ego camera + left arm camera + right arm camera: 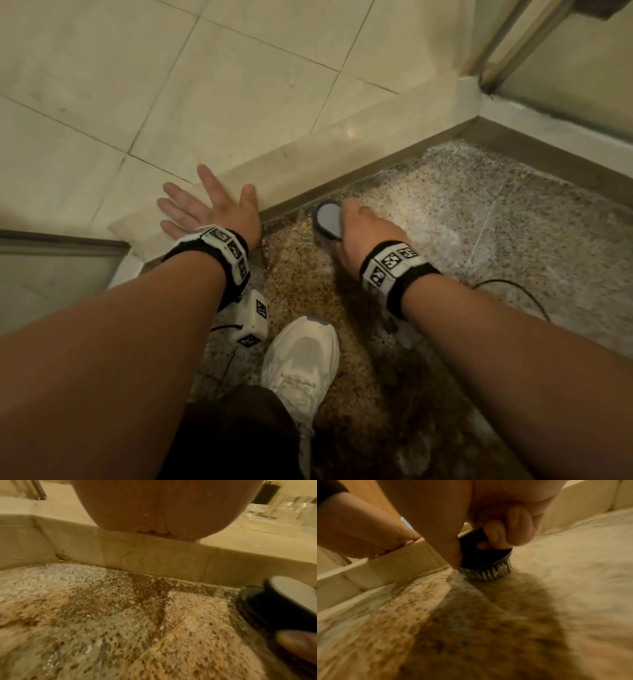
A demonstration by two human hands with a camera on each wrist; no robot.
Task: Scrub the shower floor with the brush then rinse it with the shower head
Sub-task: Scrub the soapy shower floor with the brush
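Head view shows the brush down on the speckled shower floor, just beside the raised stone curb that borders the floor. The right hand has its fingers curled over the brush's dark round body; the right wrist view shows fingertips tucked under the cap and the bristles pressed flat against the floor at the foot of the curb. The left hand lies flat and spread on top of the curb, holding nothing, apparently as a brace. A white shoe stands on the floor, nearer the person than the curb.

The brush looks small, light and rigid, with short stiff bristles, so a palm-over grip on the cap seems the right hold for bearing down. The floor near the curb appears wet and darkened, so the cap may turn slippery and the footing too. The shower head is not in view.
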